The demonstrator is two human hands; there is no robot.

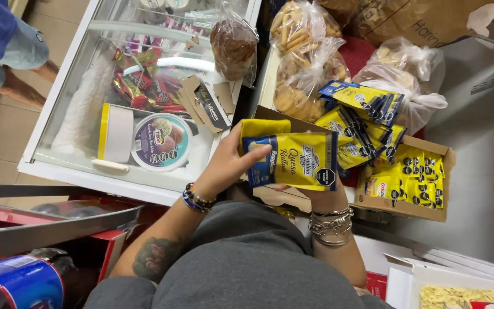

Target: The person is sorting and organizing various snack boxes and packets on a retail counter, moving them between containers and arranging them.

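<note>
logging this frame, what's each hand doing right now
Left hand: closed on the yellow packet, thumb across its front.
Right hand: under the same packet, mostly hidden; grip cannot be told.

We record both forearms raised in front of the torso and converging at centre view. The left hand (230,163) is turned palm inward, thumb extended rightward on top, fingers curled in a grip; a beaded bracelet sits at its wrist and a tattoo marks the forearm. The right hand (321,191) is mostly concealed; its wrist carries several metal bangles.
</note>
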